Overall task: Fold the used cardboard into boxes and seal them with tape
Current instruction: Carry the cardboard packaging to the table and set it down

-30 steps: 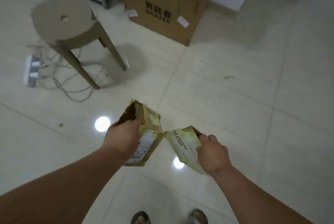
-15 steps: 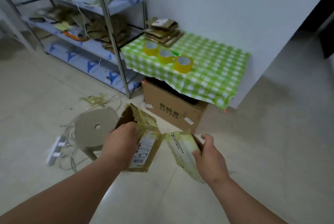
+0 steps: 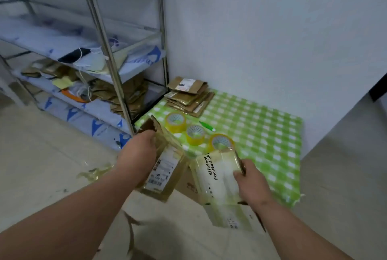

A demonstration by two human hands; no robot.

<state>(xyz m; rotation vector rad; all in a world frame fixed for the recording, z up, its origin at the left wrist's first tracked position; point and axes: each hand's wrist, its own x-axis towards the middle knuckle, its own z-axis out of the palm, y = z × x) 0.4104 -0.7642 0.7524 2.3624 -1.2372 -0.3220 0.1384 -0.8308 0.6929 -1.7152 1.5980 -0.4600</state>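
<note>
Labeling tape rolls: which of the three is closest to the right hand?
The tilted tape roll at the row's right end, just above the right hand's cardboard piece; the others stand farther left.

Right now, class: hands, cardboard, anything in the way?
Left hand grips labelled cardboard piece. Right hand grips taped cardboard piece. Three tape rolls on checked table ahead. Nothing blocking.

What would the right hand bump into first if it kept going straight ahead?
Probably the nearest yellow roll of tape on the green checked tablecloth. The right hand, gripping a taped cardboard piece, points up toward it, though depth is hard to judge.
</note>
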